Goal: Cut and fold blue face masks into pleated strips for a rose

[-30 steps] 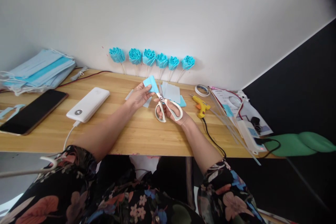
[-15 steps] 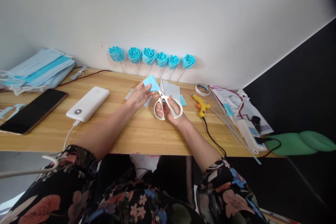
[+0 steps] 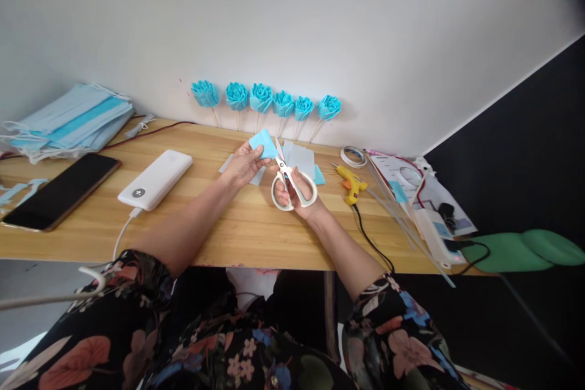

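A small piece of light blue fabric (image 3: 264,143) is pinched between the thumb and fingers of my left hand (image 3: 245,164). My right hand (image 3: 299,190) grips a pair of white-handled scissors (image 3: 312,181), its fingers through the loops. The blades point up and away, right at the fabric's right edge; whether they touch it I cannot tell. Beneath and behind my hands lie pale sheets (image 3: 299,157) and another blue piece (image 3: 319,177) on the wooden table (image 3: 256,231).
Several blue fabric roses (image 3: 261,97) on sticks lean against the wall. At left are stacked face masks (image 3: 73,119), a phone (image 3: 64,190) and a white power bank (image 3: 155,180). At right lie a yellow glue gun (image 3: 350,183), a tape roll (image 3: 353,156), glue sticks and a power strip (image 3: 437,236).
The scissor blades have come closer together and now tilt left, toward the fabric. My left hand keeps its pinch on the blue piece almost in place.
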A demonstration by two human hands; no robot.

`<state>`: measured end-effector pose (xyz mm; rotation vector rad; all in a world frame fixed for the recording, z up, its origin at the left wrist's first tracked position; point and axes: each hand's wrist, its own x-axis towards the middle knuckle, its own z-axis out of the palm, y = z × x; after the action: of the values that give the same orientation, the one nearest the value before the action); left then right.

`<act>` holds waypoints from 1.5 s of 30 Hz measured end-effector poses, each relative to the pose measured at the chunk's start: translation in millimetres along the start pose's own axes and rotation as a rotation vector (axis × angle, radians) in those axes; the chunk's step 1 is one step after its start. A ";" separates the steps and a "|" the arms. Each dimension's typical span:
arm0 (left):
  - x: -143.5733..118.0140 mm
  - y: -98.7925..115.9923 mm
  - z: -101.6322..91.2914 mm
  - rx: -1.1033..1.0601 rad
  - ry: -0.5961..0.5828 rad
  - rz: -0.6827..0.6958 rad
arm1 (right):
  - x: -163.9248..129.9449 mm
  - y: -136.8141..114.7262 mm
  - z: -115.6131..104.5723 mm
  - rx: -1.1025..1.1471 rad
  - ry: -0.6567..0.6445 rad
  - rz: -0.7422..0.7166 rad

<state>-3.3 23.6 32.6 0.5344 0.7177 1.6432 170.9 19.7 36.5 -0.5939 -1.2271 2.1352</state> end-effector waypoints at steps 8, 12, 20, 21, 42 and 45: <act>4.7 -1.5 -6.8 0.010 -0.040 0.041 | 1.1 6.9 -4.6 -0.007 0.000 -0.032; 4.4 0.6 -6.6 0.008 -0.040 0.008 | 1.2 7.6 -7.5 -0.046 -0.002 -0.052; 0.5 9.4 -1.6 -0.005 -0.012 -0.037 | -3.5 3.6 -6.1 -0.109 -0.059 -0.065; 0.5 9.8 -1.3 -0.004 -0.013 -0.027 | -3.8 3.0 -5.1 -0.116 -0.073 -0.059; 7.5 15.5 -6.9 -0.032 0.085 0.066 | -1.5 6.3 -13.8 -0.104 -0.215 -0.014; 6.9 14.7 -6.5 -0.020 0.101 0.069 | -2.1 5.6 -13.1 -0.125 -0.216 -0.018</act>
<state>-19.4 27.7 38.2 0.4692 0.7628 1.7497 179.3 24.1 25.6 -0.4099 -1.4849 2.1624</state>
